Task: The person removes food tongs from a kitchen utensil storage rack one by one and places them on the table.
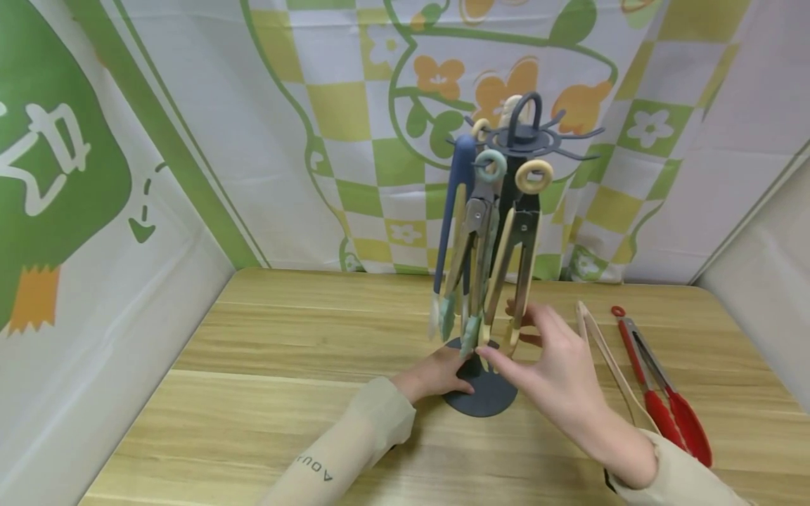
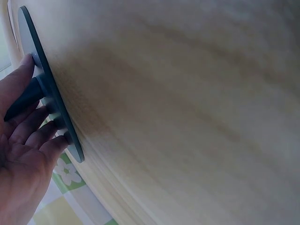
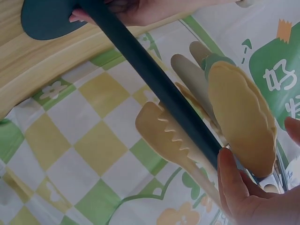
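Observation:
A dark grey utensil stand (image 1: 484, 397) has a round base, a post and a ring of hooks at the top; several kitchen tongs hang from it. My left hand (image 1: 439, 372) presses its fingertips on the base, thumb and fingers spread either side of the post (image 2: 28, 96). My right hand (image 1: 563, 365) is around the lower end of the yellow tongs (image 1: 520, 235), thumb and fingers apart. In the right wrist view, fingertips (image 3: 227, 159) lie right at the yellow head of these tongs. Tongs with mint-green tips (image 1: 477, 218) and a blue-handled utensil (image 1: 457, 197) hang beside them.
On the table to the right lie red tongs (image 1: 680, 414) and light wooden-looking tongs (image 1: 610, 362). A patterned cloth (image 1: 354, 126) with green and yellow checks hangs at the table's back edge. Side walls (image 1: 145, 309) are covered in white and green sheeting.

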